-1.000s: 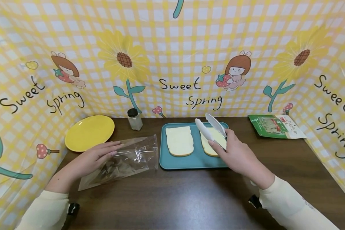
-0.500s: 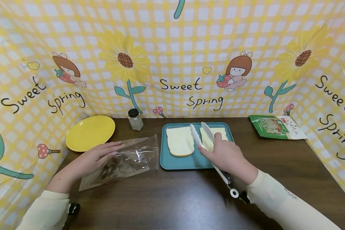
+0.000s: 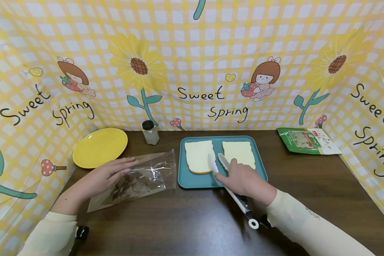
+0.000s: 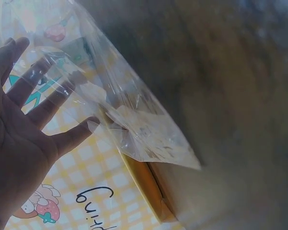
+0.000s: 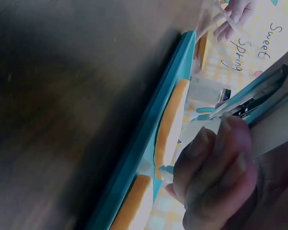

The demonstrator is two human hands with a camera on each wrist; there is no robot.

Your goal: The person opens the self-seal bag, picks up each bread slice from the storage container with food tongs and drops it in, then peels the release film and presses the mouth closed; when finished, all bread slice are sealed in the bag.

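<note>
My right hand (image 3: 248, 180) grips white-tipped metal tongs (image 3: 236, 200), its fingers curled round them in the right wrist view. The spread tips of the tongs hang over the blue tray (image 3: 186, 180). One tip overlaps the right edge of the left bread slice (image 3: 198, 156); the other is by the left edge of the right bread slice (image 3: 238, 152). Whether they touch the bread, I cannot tell. On the left, my left hand (image 3: 107, 176) lies with extended fingers against a clear plastic bag (image 3: 147, 174). Those fingers look spread in the left wrist view, beside the bag (image 4: 139, 120).
Behind the left hand is a yellow plate (image 3: 99, 147). A black-capped jar (image 3: 151, 135) stands between plate and tray. At the back right lies a green and white packet (image 3: 307, 141). Patterned cloth (image 3: 192, 64) rises behind and beside the dark table (image 3: 185, 220).
My right hand has moved left and nearer, carrying the tongs from above the right bread slice to between the two slices. The left hand and the bag look unmoved.
</note>
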